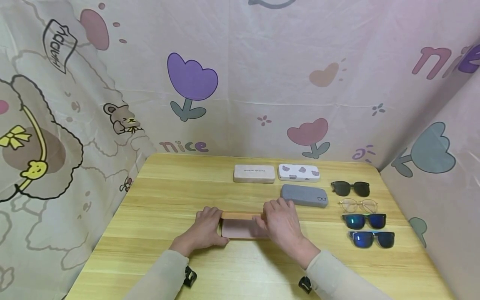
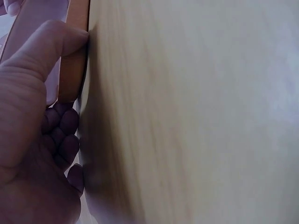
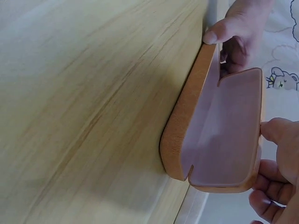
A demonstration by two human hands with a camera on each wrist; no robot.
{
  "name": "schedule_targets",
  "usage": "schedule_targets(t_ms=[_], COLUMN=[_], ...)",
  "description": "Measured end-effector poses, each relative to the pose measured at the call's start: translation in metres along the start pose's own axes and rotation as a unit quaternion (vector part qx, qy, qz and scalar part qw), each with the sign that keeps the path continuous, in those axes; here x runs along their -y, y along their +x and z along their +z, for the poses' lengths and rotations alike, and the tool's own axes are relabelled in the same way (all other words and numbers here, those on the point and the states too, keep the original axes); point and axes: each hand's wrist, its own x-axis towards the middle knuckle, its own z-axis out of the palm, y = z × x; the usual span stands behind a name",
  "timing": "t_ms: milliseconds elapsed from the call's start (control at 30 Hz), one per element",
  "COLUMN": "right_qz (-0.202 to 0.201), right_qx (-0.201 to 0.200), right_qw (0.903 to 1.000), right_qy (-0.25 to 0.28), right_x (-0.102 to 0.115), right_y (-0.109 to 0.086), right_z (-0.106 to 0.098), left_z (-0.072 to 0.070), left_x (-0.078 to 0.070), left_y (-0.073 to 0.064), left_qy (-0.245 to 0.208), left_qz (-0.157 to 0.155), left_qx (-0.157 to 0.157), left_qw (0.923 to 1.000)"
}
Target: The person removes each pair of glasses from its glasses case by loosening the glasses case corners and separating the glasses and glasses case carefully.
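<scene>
An orange glasses case (image 1: 240, 229) with a pale pink lining stands open on the table in front of me, with no glasses visible inside. My left hand (image 1: 204, 229) grips its left end, the thumb on the front wall and the fingers behind. In the right wrist view the raised lid (image 3: 233, 135) is tilted up from the base. My right hand (image 1: 283, 224) pinches that lid by its edge, thumb on the rim and curled fingers on the outer side. The left wrist view shows the left thumb (image 2: 51, 44) against the orange wall.
Behind the right hand lies a grey-blue glasses case (image 1: 303, 195). Farther back are a beige case (image 1: 254, 174) and a white patterned case (image 1: 298, 172). On the right, black sunglasses (image 1: 351, 188), thin-framed glasses (image 1: 358, 205) and two blue-lensed sunglasses (image 1: 365, 221) form a column.
</scene>
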Motion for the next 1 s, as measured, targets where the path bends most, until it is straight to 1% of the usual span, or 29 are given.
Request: schedule_targets(t_ms=[267,467,567,733,867,1000], right_qz=[0.000,-0.009,-0.024,-0.054,-0.067,-0.083], right_qx=[-0.008,0.001,0.005,-0.008,-0.011,-0.011], right_qw=[1.0000,0.9997,0.9991,0.9971,0.9965,0.9956], right_qy=[0.000,-0.021,-0.036,-0.054,-0.049,-0.042], right_x=[0.002,0.005,0.006,0.007,0.008,0.009], right_y=[-0.002,-0.007,-0.012,-0.018,-0.021,-0.028], right_z=[-0.001,-0.001,-0.002,-0.002,0.000,0.004], left_z=[0.000,0.000,-0.001,0.000,0.002,0.002], left_x=[0.000,0.000,0.000,0.001,0.002,0.001], left_y=[0.002,0.000,0.000,0.000,0.001,0.001], left_qy=[0.005,0.004,0.001,-0.004,-0.003,-0.003], left_qz=[0.002,0.003,0.004,0.006,0.004,0.000], left_qx=[0.000,0.000,-0.001,-0.006,-0.011,-0.010], left_qw=[1.0000,1.0000,1.0000,1.0000,0.9999,0.9999])
